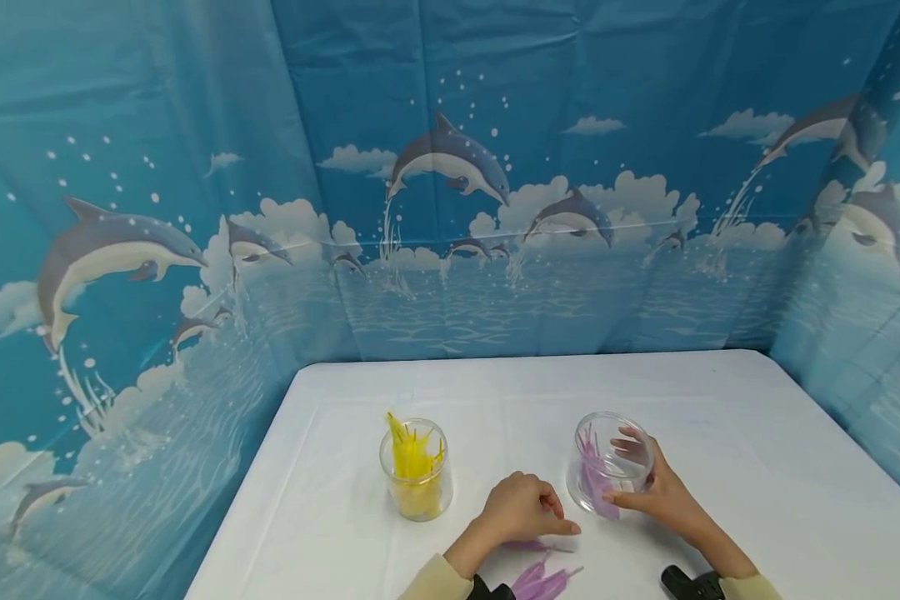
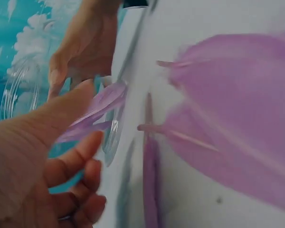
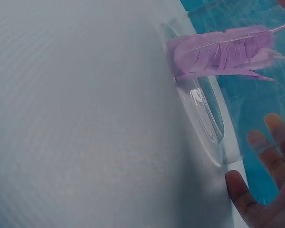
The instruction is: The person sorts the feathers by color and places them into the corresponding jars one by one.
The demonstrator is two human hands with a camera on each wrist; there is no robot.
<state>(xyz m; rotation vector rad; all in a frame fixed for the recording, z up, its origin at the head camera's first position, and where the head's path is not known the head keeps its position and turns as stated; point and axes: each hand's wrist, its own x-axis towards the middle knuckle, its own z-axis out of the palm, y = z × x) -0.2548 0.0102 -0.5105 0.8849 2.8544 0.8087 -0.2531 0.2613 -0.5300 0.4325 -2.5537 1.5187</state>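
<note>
My right hand (image 1: 666, 493) grips a clear jar (image 1: 633, 475) from its right side, with the thumb in front and fingers behind. Purple feathers (image 3: 223, 51) stand inside this jar, leaning against its left wall. To the left of the jar, my left hand (image 1: 521, 507) hovers low over the table. Its thumb and bent fingers are apart, with nothing seen between them in the left wrist view. Loose purple feathers (image 1: 543, 582) lie below and in front of the left hand, their quills pointing toward the jar.
A second clear jar (image 1: 444, 492) at the left holds yellow feathers (image 1: 411, 454) standing upright. The white-covered table (image 1: 510, 400) ends at the back against a blue dolphin-print curtain (image 1: 435, 308), which also runs along both sides.
</note>
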